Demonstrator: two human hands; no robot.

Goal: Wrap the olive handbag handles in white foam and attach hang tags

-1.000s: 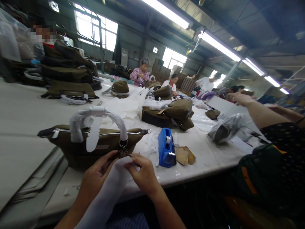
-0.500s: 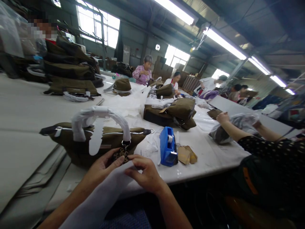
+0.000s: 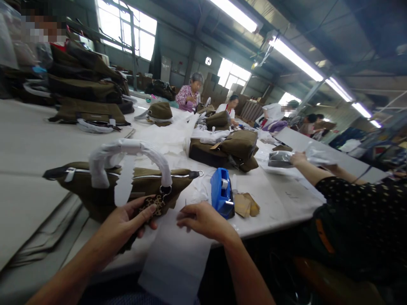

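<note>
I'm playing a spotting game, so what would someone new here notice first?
Probably the bright blue tape dispenser, standing on the white table just right of the nearest bag. Next, that olive bag itself, with its white-wrapped handles arching up on top. Then the leopard-spotted tag in the person's left hand, in front of the bag.

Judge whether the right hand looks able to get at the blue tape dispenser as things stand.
Likely yes: the blue tape dispenser sits on the table just beyond the right hand, and nothing visible stands between them. The hand is at the white sheet, though whether it grips it is unclear.
</note>
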